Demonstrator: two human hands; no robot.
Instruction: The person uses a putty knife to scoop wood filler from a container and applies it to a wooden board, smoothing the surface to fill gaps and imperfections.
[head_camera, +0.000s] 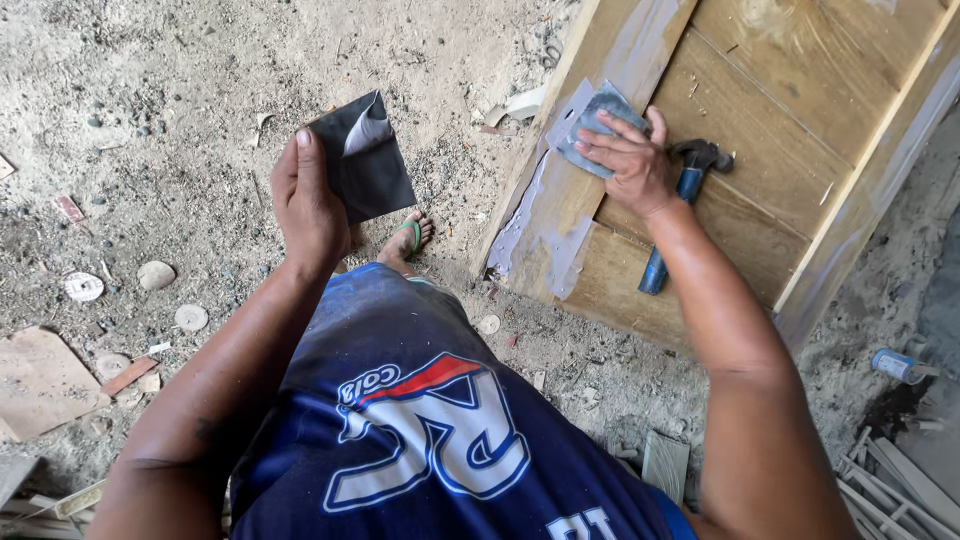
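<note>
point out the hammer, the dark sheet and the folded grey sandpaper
hammer (688, 184), head view, on the blue handle near the head
dark sheet (372, 170), head view, middle of its black face
folded grey sandpaper (583, 130), head view, on the part showing beside the fingers

The wooden door (760, 120) runs off the top and right edges, so its full shape cannot be told. The right hand (630, 160) covers much of the sandpaper piece (590, 125), and the forearm hides part of the hammer (680, 200) handle. Wooden strips (890, 480) are cut off at the lower right corner.
</note>
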